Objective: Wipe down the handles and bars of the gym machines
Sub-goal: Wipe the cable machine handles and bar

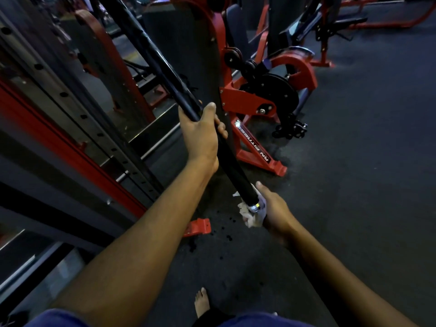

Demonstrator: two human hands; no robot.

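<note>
the right hand (274,208) clutches a crumpled white cloth (253,217) around the near chrome-tipped end of a long black metal bar (232,166); further up, the left hand (200,135) grips it. end-wiping seems underway; next, slide the cloth upward.

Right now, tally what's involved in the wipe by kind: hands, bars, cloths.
Hands: 2, left hand gripping mid-bar, right hand holding the cloth
Bars: 1, black bar
Cloths: 1, white cloth at the bar's end
Total: 4
</note>
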